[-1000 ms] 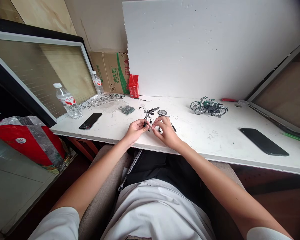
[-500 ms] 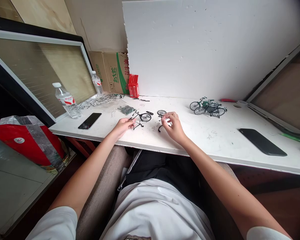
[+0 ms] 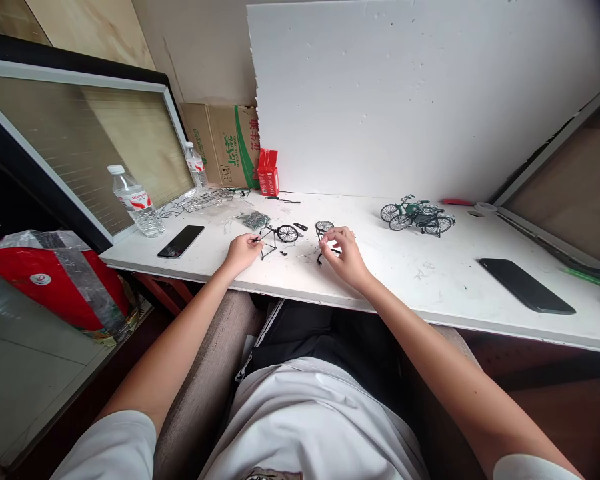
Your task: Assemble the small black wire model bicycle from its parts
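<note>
Between the fingers of my left hand (image 3: 244, 253) is a black model bicycle frame (image 3: 269, 245) with one spoked wheel (image 3: 287, 233) fitted at its right end. My right hand (image 3: 347, 257) is closed in a pinch just above the table; whatever its fingertips hold is too small to make out. Behind those fingertips lies a loose wheel (image 3: 324, 227), and below them a curved black part (image 3: 320, 259), partly hidden by the fingers. A small black piece (image 3: 283, 253) rests beside the frame. Another elongated black piece (image 3: 300, 227) lies between the two wheels.
Assembled model bicycles (image 3: 415, 217) stand on the right of the white table (image 3: 405, 273). Phones lie at left (image 3: 181, 241) and right (image 3: 527, 285). Water bottles (image 3: 139, 203), part sprues (image 3: 205, 200), a bag of parts (image 3: 256, 219) and a red box (image 3: 269, 173) are at left and back.
My left hand has shifted slightly left with the bicycle frame, and the small black piece now shows apart from it. My right hand has moved slightly left and down, toward the curved part.
</note>
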Available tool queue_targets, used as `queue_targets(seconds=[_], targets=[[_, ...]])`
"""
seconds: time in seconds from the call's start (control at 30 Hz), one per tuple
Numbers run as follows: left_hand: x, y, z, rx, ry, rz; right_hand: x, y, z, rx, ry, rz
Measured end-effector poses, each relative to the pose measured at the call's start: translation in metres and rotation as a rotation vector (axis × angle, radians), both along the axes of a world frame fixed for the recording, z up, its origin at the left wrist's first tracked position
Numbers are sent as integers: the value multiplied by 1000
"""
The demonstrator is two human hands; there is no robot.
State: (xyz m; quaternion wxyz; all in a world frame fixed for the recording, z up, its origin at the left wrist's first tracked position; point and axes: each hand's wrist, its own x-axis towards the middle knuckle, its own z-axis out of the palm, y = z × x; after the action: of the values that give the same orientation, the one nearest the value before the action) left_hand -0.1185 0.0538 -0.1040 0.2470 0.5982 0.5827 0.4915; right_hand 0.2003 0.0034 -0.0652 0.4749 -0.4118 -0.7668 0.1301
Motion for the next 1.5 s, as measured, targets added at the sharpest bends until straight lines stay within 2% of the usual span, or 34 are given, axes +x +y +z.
queue_targets(seconds=[0.17, 0.3, 0.4, 0.43, 0.47, 0.6, 0.77, 0.97, 1.1, 1.17, 1.3, 1.4, 1.5], targets=[[-3, -3, -3, 77, 237, 33, -2, -2, -1, -10, -11, 7], [-3, -4, -4, 139, 250, 102, -4, -4, -1, -7, -21, 28], [3, -11, 5, 255, 217, 198, -5, -5, 0, 3, -22, 42], [7, -15, 10, 294, 202, 191, -6, -5, 0, 7, -22, 46], [13, -19, 15, 325, 172, 156, -6, -6, 0, 10, -23, 49], [49, -43, 32, 274, -55, -180, -11, -9, 1, 25, -23, 67], [89, -64, 32, 173, -180, -422, -18, -14, -2, 72, -51, 93], [99, -64, 25, 101, -352, -394, -22, -16, -2, 113, -96, 132], [94, -59, 25, 78, -477, -347, -9, 0, -1, 83, -146, 94], [91, -55, 24, 84, -476, -354, 1, 16, -2, 23, -198, 21], [88, -49, 17, 67, -435, -339, 13, 47, -8, -81, -436, -80], [88, -45, 11, 48, -435, -331, 11, 60, -9, -74, -557, -47], [89, -43, 6, 57, -400, -337, 7, 65, -3, -32, -644, -51]])
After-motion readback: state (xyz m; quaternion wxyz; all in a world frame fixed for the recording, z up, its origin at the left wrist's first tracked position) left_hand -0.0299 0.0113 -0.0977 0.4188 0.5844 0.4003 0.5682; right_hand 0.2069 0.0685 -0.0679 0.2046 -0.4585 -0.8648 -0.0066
